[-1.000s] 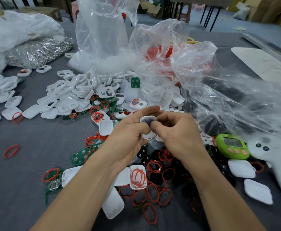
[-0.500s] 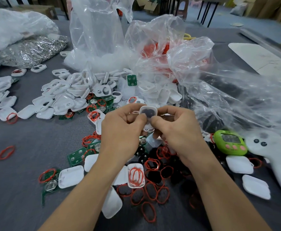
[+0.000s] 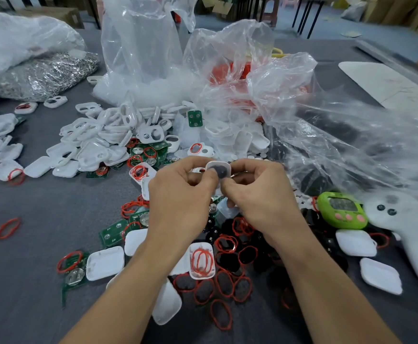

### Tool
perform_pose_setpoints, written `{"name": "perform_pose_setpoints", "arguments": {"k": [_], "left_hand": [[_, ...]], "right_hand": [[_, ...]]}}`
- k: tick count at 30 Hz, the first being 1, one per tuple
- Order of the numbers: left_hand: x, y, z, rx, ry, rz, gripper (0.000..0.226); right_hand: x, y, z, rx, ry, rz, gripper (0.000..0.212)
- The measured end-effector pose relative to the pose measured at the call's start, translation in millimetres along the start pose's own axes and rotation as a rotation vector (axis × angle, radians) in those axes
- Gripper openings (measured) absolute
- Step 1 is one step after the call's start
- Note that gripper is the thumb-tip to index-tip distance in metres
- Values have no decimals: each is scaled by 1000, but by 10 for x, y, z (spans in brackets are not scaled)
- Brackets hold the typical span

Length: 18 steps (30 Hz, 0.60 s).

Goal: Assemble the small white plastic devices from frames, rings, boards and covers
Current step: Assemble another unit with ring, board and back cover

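Note:
Both hands hold one small white frame [image 3: 219,167] with a dark window, lifted above the table's middle. My left hand [image 3: 180,197] pinches its left edge and my right hand [image 3: 257,194] pinches its right edge, thumbs meeting on the front. A heap of white frames [image 3: 98,140] lies to the left rear. Green boards [image 3: 114,232] and red rings [image 3: 224,316] are scattered below my hands. White covers [image 3: 104,263] lie near my forearms; one upturned cover [image 3: 201,260] holds red rings.
Clear plastic bags [image 3: 327,125] pile up behind and to the right. A silvery bag [image 3: 46,73] sits far left. A green device [image 3: 340,211] and a white handheld tool [image 3: 409,234] lie at the right. Grey cloth [image 3: 29,281] covers the table.
Both hands lifted the white frame a little higher and farther from me. Their grip on it looks the same.

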State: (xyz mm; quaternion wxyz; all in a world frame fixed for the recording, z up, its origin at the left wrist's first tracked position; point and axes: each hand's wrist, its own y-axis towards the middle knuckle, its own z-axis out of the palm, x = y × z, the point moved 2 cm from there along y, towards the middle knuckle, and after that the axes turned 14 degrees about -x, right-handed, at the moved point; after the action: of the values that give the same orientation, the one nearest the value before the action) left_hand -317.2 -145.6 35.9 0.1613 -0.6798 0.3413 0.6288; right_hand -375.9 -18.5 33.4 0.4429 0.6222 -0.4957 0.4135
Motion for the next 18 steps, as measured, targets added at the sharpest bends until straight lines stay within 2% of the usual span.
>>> {"name": "perform_pose_setpoints", "arguments": {"k": [4,13,18], "left_hand": [[16,13,-24,-41,46,25,6],[37,33,-22,-12,13,4,8],[-10,3,-48,32,-88,30,27]], "right_hand": [[7,-1,0,64,64,61,14],[16,17,-26,107,122,97,17],[41,-14,-38,31,63,32,18]]}}
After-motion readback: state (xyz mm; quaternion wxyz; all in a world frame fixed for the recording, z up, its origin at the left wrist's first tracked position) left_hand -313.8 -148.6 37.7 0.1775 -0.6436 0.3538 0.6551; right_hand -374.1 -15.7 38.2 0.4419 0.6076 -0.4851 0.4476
